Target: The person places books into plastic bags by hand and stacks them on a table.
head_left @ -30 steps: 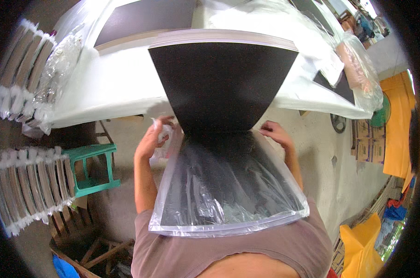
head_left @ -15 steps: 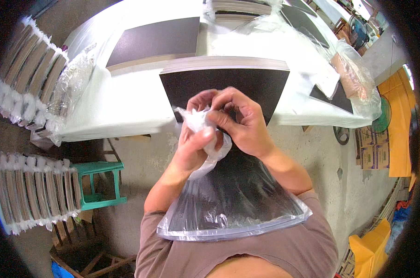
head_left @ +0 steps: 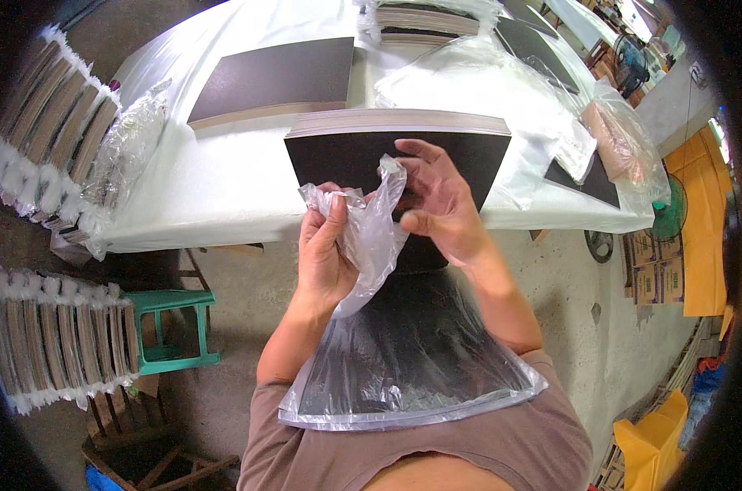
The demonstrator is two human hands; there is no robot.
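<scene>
A clear plastic bag point(head_left: 379, 245) hangs in front of my chest, with a dark flat panel point(head_left: 412, 348) inside its lower part. My left hand point(head_left: 326, 258) is closed on the bunched upper end of this bag, thumb pressed over the film. Close by on the right, my right hand point(head_left: 445, 204) has its fingers apart, curved beside a loose flap of the bag; whether a fingertip touches the flap is hard to make out. Just beyond both hands, a stack of black panels point(head_left: 469, 159) stands at the table's near edge, its pale layered edges facing up.
Another dark panel stack point(head_left: 273, 78) lies on the white-covered table point(head_left: 166, 209). Wrapped bundles point(head_left: 56, 344) stand at left beside a green stool point(head_left: 175, 327). At right are a plastic-wrapped pinkish bundle point(head_left: 620, 143), cartons point(head_left: 657, 266) and a fan point(head_left: 631, 61).
My right hand has opened and drawn slightly away to the right from the bunched plastic. The bag's upper end has spread into a loose flap, while my left hand keeps its hold.
</scene>
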